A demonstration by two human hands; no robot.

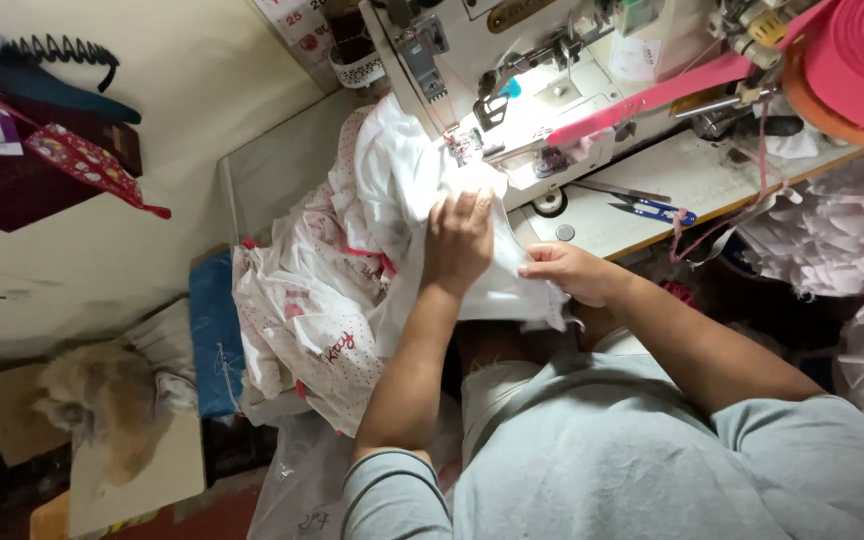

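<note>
- I see the left hand (459, 243) in the centre of the frame, lying flat and palm down on the white fabric (407, 180), fingers spread and pressing rather than gripping.
- My right hand (574, 272), just right of centre, pinches the near edge of the same white fabric between thumb and curled fingers.
- The fabric runs from my lap up to the needle area (467, 143) of the sewing machine (542, 60) at the upper middle; a heap of pink-printed pieces (307, 300) hangs off to the left of it.
- A pink tape (652, 97) feeds in from a large roll (852, 65) at the upper right towards the needle.
- Blue-handled snips (652, 210) lie on the table (692, 175), right of the hands and apart from them.
- I judge this as the aligning step: the seam edge is being squared under the foot. The next move calls for a steady flat feed, with the left fingers kept clear of the needle.
</note>
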